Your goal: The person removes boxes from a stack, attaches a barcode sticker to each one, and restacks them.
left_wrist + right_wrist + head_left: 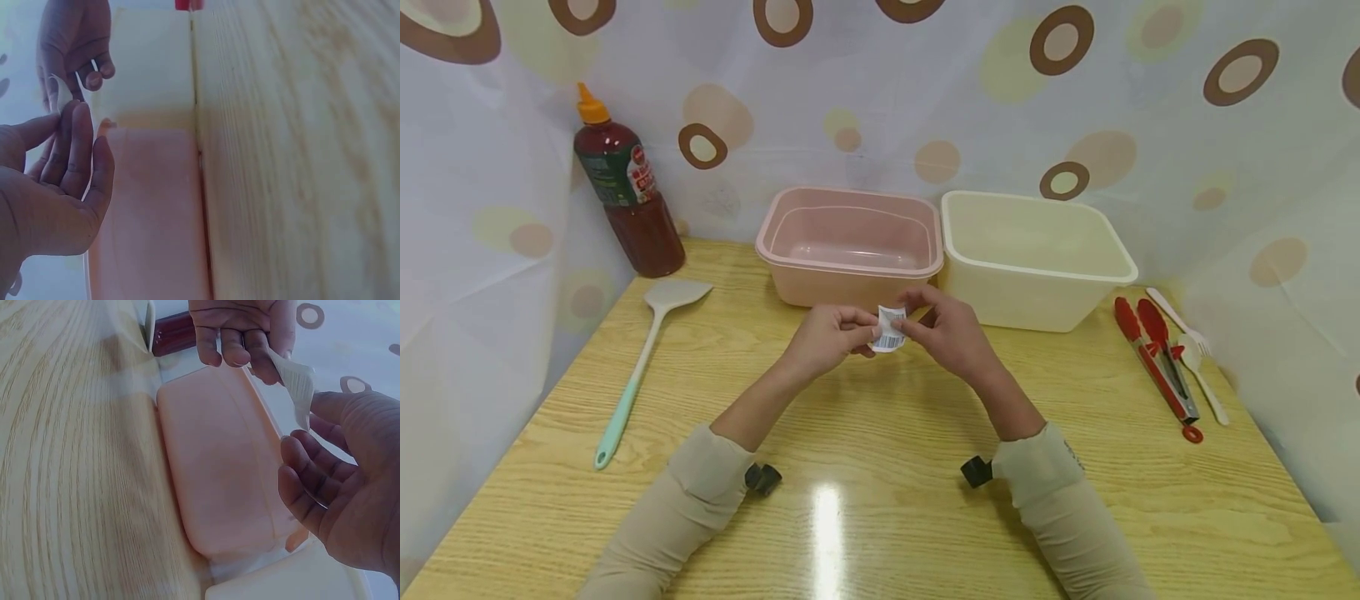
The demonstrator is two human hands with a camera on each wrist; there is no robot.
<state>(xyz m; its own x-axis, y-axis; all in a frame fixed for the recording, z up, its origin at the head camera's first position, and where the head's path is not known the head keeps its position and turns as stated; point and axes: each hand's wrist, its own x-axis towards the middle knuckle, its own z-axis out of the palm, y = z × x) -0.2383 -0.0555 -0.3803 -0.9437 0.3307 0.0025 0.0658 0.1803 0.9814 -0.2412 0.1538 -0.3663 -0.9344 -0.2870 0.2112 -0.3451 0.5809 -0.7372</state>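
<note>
Between both hands, over the table in front of the bins, is a small white barcode label [889,330], slightly curled. My left hand [829,340] pinches its left edge between thumb and fingers. On its other side, my right hand [951,333] grips it with thumb and fingertips. In the right wrist view the label [299,386] bends between the two hands. The left wrist view shows it almost edge-on, a pale curved strip [61,94]. Just behind the hands stand a pink bin [850,282] and a cream bin [1022,292].
A sauce bottle [632,200] with an orange cap stands at the back left. Below it lies a spatula [643,358] with a mint handle. On the right lie red-tipped tongs [1157,358], a white fork [1180,318] and a white spoon [1202,377]. A patterned curtain [880,100] hangs behind.
</note>
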